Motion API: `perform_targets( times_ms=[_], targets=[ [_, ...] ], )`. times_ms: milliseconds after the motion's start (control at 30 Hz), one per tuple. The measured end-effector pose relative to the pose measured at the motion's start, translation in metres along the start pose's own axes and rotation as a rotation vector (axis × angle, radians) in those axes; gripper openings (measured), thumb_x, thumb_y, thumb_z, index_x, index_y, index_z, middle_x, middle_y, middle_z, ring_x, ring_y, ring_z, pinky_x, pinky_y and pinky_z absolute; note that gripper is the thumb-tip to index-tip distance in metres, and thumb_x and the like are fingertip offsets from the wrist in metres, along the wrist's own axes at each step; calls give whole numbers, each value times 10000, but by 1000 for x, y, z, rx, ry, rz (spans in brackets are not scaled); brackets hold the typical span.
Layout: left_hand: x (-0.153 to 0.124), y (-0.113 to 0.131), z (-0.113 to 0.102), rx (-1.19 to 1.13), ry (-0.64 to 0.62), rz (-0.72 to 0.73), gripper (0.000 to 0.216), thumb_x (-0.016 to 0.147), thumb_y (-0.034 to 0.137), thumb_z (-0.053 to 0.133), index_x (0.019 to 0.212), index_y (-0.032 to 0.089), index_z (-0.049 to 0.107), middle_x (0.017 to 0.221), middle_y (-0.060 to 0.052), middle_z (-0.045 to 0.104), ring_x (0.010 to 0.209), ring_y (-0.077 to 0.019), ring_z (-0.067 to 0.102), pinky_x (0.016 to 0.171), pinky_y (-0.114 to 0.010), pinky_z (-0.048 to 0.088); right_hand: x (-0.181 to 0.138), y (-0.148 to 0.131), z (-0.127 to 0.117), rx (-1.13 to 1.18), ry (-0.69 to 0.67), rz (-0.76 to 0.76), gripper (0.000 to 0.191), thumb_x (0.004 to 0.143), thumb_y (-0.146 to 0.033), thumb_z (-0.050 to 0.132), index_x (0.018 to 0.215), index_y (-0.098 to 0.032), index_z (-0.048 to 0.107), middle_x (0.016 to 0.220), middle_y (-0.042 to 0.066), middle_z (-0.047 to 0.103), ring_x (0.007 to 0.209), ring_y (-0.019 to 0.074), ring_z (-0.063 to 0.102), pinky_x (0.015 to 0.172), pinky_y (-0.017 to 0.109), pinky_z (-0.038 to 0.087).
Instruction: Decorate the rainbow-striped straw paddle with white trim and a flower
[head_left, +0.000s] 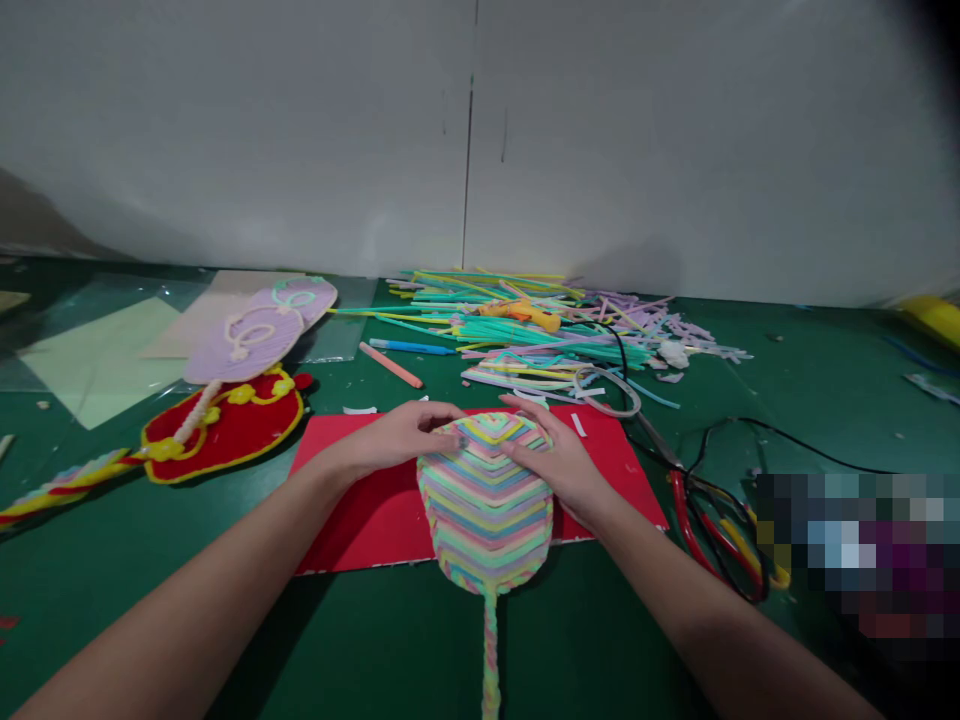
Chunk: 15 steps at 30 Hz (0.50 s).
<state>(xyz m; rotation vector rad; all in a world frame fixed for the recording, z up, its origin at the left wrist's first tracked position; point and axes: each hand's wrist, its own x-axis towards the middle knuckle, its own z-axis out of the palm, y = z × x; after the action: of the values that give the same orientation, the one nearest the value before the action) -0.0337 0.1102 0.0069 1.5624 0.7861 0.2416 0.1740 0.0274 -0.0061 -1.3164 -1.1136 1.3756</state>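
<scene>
A hand fan made of pastel striped pipe cleaners in a chevron pattern lies in front of me, its twisted handle pointing toward me. My left hand grips the upper left edge of the fan, thumb on top and the other fingers partly hidden behind it. At the upper right edge, my right hand pinches the fan with the thumb on its face and the forefinger along the rim. Beneath the fan is a red sheet on the green table.
Behind the sheet lies a heap of pipe cleaners with an orange glue gun on it. Red-handled scissors and a black cable are at right. A purple fan and a red fan lie left. A grey wall stands behind.
</scene>
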Motion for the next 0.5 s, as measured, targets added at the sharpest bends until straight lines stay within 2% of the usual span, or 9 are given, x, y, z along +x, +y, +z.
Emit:
perform_targets(
  times_ms=[300, 500],
  targets=[
    [-2, 0, -1, 19, 1, 22, 375, 753, 398, 639, 1071, 202, 624, 1021, -28, 656, 916, -187, 597, 739, -252, 463, 0, -1, -2, 0, -25, 9, 556, 705, -296, 695, 1231, -321, 516, 1150, 34, 616, 995, 229, 609, 815, 356, 509],
    [-1, -3, -3, 28, 9, 35, 379, 747, 384, 639, 1079, 203, 621, 1049, -37, 658, 945, -203, 597, 763, -273, 467, -2, -3, -4, 116, -67, 31, 578, 687, -295, 715, 1229, -320, 515, 1167, 34, 613, 981, 231, 623, 790, 350, 519]
  ],
)
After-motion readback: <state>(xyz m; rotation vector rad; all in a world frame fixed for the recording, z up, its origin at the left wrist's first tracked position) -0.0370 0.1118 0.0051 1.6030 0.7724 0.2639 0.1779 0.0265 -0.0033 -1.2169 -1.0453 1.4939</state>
